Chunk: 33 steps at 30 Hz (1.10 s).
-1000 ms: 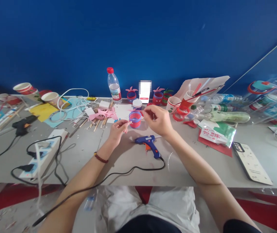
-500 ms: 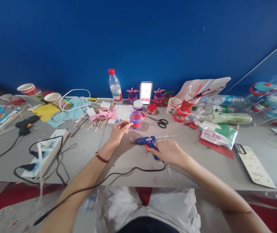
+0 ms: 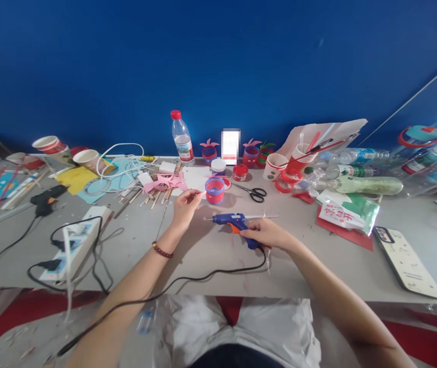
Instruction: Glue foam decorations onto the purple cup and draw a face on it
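So the big change over the last second is the right hand (image 3: 266,234): it was up by the cup (image 3: 214,196) with the glue gun (image 3: 229,220) just lying there, then it dropped onto the gun, and now its fingers are wrapped round the grip. Scissors (image 3: 257,194) and the red tub (image 3: 240,173) were mostly hidden behind that hand, and now they're in plain sight. For the work going on, I'd say that means both hands are busy, gun in one and a little part in the other. The grip on the gun looks properly curled, not just resting, but can't tell if a finger's on the orange trigger, or if the gun is off the table (image 3: 187,260) at all. Nozzle points left, below the cup and apart from it. Left hand (image 3: 186,208) has barely moved: thumb and fingertips pinched together on a tiny white bit (image 3: 203,195), right beside the cup's left side. Too small to say what it is, or whether it touches the cup. Cup's upright on the table, red with a purple rim, and neither hand seems to be holding it.
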Motion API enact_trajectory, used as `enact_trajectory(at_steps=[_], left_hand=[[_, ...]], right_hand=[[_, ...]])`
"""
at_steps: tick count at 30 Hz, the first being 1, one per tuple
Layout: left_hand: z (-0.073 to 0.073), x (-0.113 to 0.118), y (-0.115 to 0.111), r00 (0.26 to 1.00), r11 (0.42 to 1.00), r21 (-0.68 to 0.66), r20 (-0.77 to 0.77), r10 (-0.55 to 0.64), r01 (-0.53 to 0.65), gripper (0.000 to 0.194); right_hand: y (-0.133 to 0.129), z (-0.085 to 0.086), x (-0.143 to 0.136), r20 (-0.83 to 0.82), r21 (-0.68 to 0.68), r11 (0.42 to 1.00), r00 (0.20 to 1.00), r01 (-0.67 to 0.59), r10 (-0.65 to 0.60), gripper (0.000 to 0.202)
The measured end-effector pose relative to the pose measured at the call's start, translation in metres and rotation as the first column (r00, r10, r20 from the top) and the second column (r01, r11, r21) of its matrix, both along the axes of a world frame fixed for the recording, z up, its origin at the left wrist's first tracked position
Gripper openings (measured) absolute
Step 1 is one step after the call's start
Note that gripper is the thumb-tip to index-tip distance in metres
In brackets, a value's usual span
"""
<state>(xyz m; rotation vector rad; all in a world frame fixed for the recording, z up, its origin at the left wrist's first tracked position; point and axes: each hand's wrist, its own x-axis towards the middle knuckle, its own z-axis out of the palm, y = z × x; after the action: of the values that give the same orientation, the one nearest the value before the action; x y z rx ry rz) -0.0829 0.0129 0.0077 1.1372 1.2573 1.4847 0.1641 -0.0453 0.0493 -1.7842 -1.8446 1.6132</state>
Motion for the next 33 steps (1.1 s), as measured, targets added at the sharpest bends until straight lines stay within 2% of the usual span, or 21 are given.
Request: enact_trajectory(at_steps=[4, 8, 12, 16, 20, 24, 28, 33], left_hand=[[0.002, 0.001, 0.0, 0.997, 0.998, 0.007, 0.034, 0.068, -0.068, 0.029], [0.006, 0.004, -0.003, 0.998, 0.999, -0.024, 0.053, 0.04, -0.039, 0.029], [0.008, 0.006, -0.004, 0.997, 0.994, -0.105, 0.069, -0.032, 0.039, 0.03], [0.004, 0.006, -0.003, 0.991, 0.988, -0.13, 0.107, -0.075, 0.089, 0.03], [0.004, 0.007, -0.006, 0.984, 0.978, -0.135, 0.11, -0.142, 0.157, 0.03], [0.006, 0.01, -0.01, 0.98, 0.97, -0.144, 0.072, -0.184, 0.193, 0.029], [0.005, 0.013, -0.01, 0.981, 0.971, -0.144, 0.06, -0.183, 0.19, 0.028], [0.001, 0.014, -0.008, 0.979, 0.969, -0.146, 0.073, -0.192, 0.201, 0.026]], right_hand=[[0.002, -0.004, 0.011, -0.28, -0.083, 0.995, 0.957, 0.051, -0.072, 0.035], [0.001, -0.014, 0.012, -0.592, -0.155, 0.983, 0.787, 0.098, -0.172, 0.04], [-0.002, -0.018, 0.004, -0.73, -0.185, 0.975, 0.647, 0.125, -0.222, 0.037], [-0.003, -0.025, 0.001, -0.791, -0.162, 0.973, 0.567, 0.165, -0.228, 0.032], [-0.004, -0.033, 0.0, -0.806, -0.102, 0.973, 0.556, 0.208, -0.204, 0.027], [-0.008, -0.035, -0.006, -0.772, -0.015, 0.966, 0.611, 0.258, -0.175, 0.053], [-0.014, -0.036, -0.014, -0.73, -0.007, 0.966, 0.659, 0.257, -0.181, 0.045], [-0.016, -0.039, -0.017, -0.739, 0.007, 0.956, 0.646, 0.294, -0.193, 0.041]])
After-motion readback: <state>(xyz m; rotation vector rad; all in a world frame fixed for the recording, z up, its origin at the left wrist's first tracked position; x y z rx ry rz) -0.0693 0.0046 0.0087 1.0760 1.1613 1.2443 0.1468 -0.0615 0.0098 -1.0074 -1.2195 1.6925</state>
